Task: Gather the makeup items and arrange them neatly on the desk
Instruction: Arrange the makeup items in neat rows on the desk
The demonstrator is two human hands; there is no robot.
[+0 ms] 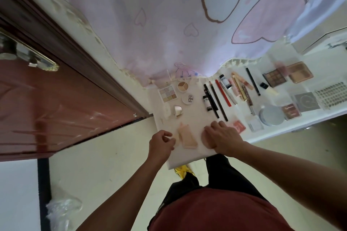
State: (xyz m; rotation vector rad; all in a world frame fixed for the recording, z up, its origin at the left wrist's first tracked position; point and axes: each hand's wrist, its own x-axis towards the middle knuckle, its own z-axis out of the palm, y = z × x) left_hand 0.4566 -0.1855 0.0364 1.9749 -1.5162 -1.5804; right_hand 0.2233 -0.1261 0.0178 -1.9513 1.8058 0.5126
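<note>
Makeup lies in rows on the white desk (197, 148). My right hand (224, 137) rests flat, fingers spread, on a round pink puff (205, 141) near the front edge. My left hand (162, 143), fingers loosely curled and holding nothing, hovers just left of a peach tube (185, 137). Farther back sit a pale eyeshadow palette (167, 93), a round tan compact (182, 86), a white round jar (188, 99) and a silver half-round case (177, 111). Several pencils and liners (218, 101) lie side by side in the middle.
To the right are a brown palette (275, 78), a tan square compact (300, 72), a round silver jar (271, 115), small square cases (255, 125) and a tray of false nails (331, 94). A pink curtain (169, 24) hangs behind; a brown door (56, 103) stands left.
</note>
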